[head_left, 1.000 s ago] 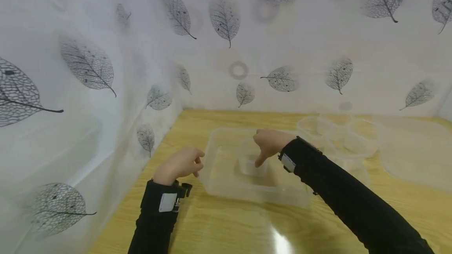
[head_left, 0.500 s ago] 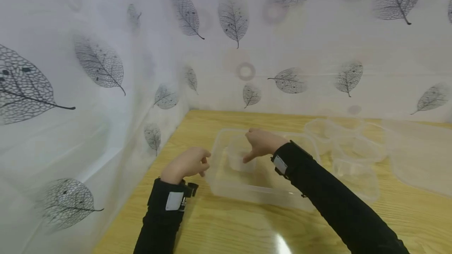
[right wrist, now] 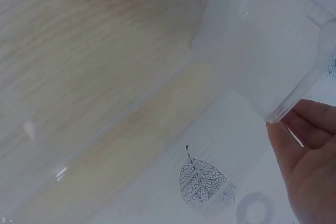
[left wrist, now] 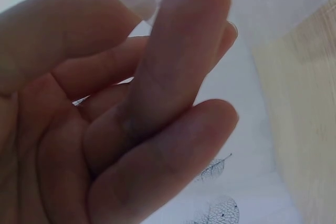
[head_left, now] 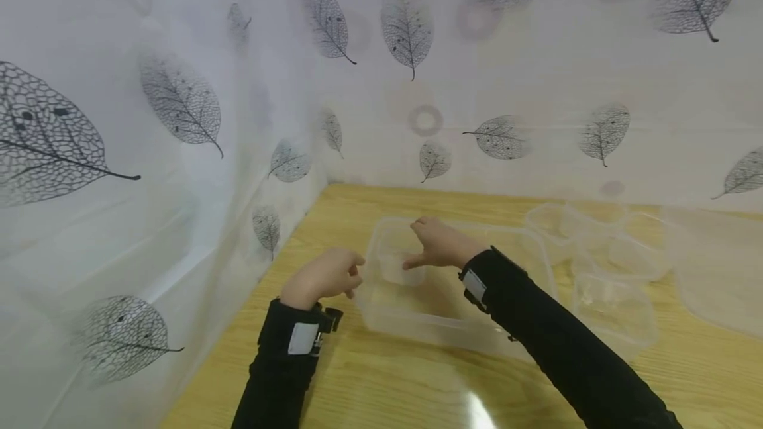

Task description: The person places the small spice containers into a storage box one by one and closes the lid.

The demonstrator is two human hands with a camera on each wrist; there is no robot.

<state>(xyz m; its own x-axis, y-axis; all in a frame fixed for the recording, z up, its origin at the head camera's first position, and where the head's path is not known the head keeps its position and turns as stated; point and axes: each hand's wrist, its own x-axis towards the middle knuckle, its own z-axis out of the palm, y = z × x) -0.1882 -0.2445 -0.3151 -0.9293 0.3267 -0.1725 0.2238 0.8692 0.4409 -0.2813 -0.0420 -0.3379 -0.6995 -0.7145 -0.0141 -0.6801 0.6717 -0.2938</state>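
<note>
A large clear plastic box (head_left: 429,328) sits on the wooden table in the head view. My left hand (head_left: 326,275) pinches its left rim; in the left wrist view, the edge of clear plastic runs between thumb and fingers (left wrist: 189,40). Inside the box, at its left end, is a small clear plastic container (head_left: 390,271). My right hand (head_left: 444,243) reaches over the box and grips this container by its rim, as the right wrist view shows with thumb and fingers (right wrist: 283,148) on the edge. The container's base is partly hidden in the head view.
Several clear small containers (head_left: 614,313) cluster on the table right of the box. Farther right lies a flat translucent sheet, perhaps a lid (head_left: 715,267). A leaf-printed white curtain (head_left: 369,118) borders the table (head_left: 381,389) at the back and left.
My right hand has moved the small container leftward inside the box, to its left end. My left hand has stayed at the box's left rim. The head view has shifted slightly.
</note>
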